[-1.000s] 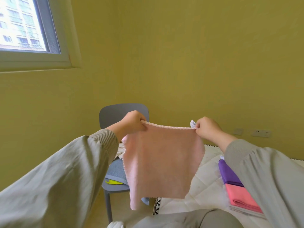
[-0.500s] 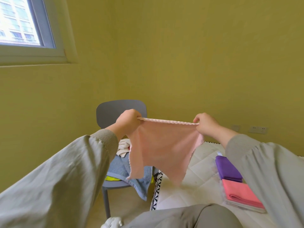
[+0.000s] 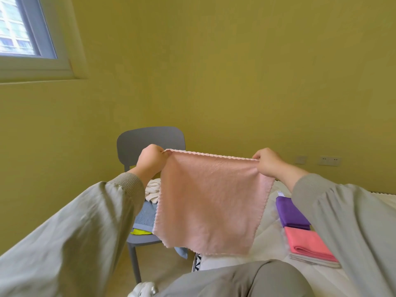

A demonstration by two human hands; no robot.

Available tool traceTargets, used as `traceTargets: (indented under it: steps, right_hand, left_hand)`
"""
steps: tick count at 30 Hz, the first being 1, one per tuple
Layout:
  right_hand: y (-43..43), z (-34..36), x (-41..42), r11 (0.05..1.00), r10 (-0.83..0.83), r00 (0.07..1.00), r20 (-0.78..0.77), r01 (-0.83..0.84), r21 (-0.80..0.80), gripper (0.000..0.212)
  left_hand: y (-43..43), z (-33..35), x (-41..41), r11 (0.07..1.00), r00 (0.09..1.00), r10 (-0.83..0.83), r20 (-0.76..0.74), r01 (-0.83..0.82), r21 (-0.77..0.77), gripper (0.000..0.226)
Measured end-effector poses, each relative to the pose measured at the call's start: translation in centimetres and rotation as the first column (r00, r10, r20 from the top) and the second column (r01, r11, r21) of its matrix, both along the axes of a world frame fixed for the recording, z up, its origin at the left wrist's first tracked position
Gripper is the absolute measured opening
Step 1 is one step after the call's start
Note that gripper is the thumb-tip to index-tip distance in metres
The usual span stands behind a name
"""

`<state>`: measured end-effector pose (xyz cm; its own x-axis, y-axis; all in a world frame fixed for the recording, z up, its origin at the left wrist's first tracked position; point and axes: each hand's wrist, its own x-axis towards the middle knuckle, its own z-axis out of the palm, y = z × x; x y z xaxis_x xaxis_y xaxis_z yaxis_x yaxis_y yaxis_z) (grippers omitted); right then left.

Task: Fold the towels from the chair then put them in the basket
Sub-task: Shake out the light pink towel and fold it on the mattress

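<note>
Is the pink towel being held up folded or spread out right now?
Spread out. The pink towel hangs flat as one open sheet, its top edge stretched between the left hand and right hand, each pinching a corner.

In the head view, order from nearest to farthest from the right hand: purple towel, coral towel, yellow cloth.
1. Purple towel, on the bed below the right hand.
2. Coral towel, beside it, nearer the person.
3. Yellow cloth, far left on the chair.
</note>
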<state>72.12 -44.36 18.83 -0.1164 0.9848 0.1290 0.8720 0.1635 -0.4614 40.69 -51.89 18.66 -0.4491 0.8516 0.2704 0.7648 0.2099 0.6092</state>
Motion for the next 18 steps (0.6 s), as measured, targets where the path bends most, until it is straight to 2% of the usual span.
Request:
traceTargets:
  steps: [3,7,9,10,14,18]
  right_hand:
    - [0.6,-0.9,0.6,0.999,-0.005,1.0,0.016,0.005,-0.031,0.038]
    - [1.7,-1.5,1.9,0.996,-0.087,0.995,-0.049,0.089,0.027,0.01]
    - [2.2,-1.7,2.3,0.995,-0.078,0.988,-0.131,0.085,0.052,0.03]
    - [2.4,-1.8,2.5,0.995,-0.064,0.982,-0.177,0.077,0.066,0.033]
    - [2.6,-1.5,2.8,0.996,-0.029,0.943,-0.33,0.056,0.073,0.022]
    - [2.4,-0.6,3.2,0.995,-0.026,0.853,-0.521,0.071,0.067,0.014]
  left_hand:
    - [0.7,-0.8,-0.3,1.0,1.0,0.021,-0.003,-0.021,-0.02,0.049]
    - [1.4,-1.8,-0.8,0.999,0.999,0.047,-0.008,-0.047,-0.016,0.047]
    - [1.6,-2.2,-0.7,0.999,0.999,0.049,0.007,-0.049,0.013,0.049]
    - [1.7,-2.3,-0.6,0.999,0.999,0.043,0.028,-0.044,0.022,0.049]
    - [2.3,-2.2,0.5,0.998,0.979,-0.028,0.203,0.018,0.052,0.039]
    - [2.5,-1.7,1.6,0.993,0.936,-0.095,0.338,0.063,0.104,0.024]
